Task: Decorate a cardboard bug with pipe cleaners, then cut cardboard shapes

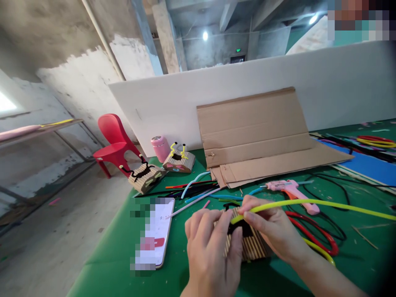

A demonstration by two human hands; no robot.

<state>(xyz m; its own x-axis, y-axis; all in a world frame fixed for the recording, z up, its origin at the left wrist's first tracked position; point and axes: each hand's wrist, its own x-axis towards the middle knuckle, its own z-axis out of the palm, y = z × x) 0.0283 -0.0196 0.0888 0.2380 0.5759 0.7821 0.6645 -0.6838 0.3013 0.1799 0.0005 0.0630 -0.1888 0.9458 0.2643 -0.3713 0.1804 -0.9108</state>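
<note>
A small craft piece with ridged, corrugated-looking tan sides and a dark opening on top sits on the green table between my hands. My left hand is closed around its left side, thumb near the opening. My right hand pinches a yellow pipe cleaner close to its end, and that end lies over the dark opening. The rest of the pipe cleaner stretches off to the right. Fingers hide part of the craft piece.
Two similar craft pieces with antennae stand at the far left, beside a pink container. A phone lies left of my hands. Behind are a pink glue gun and folded cardboard. A red chair stands beyond.
</note>
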